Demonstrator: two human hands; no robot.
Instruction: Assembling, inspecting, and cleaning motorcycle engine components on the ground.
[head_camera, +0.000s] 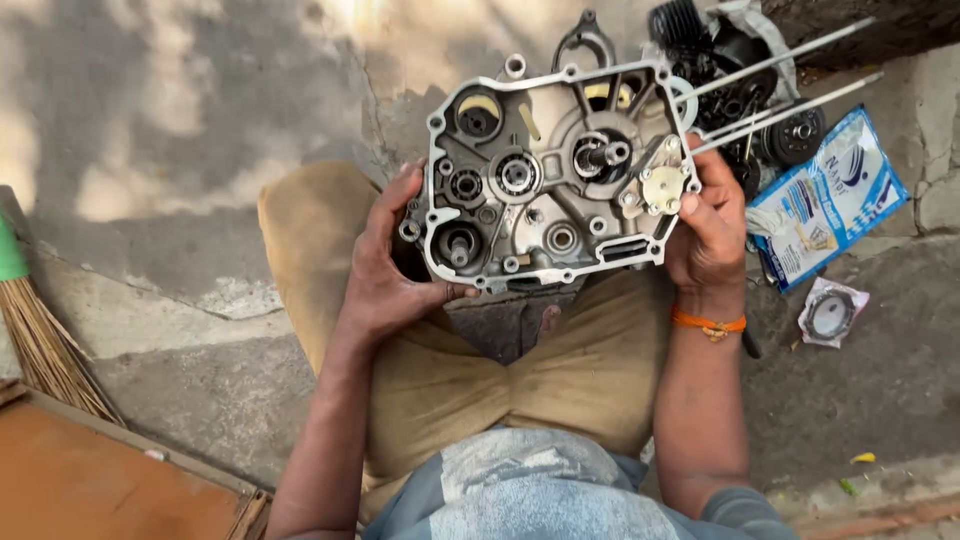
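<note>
Both hands clamp a grey cast-metal engine crankcase half (555, 175) at upper centre of the frame, above the knees; the left hand (385, 265) grips its left rim; the right hand (705, 230) grips its right edge by a pale round plate (663, 188); seemingly an inspection step; turning it calls for steady support; a blue packet (825, 200) lies right.

Concrete floor (180, 150): blue packet (828, 195), engine parts (740, 60), small pouch (832, 312), broom (40, 340)

silver-grey engine case (555, 170); orange wrist thread (708, 323); tan trousers (560, 370); blue-and-white packet (825, 200); straw-yellow broom (40, 345)
</note>
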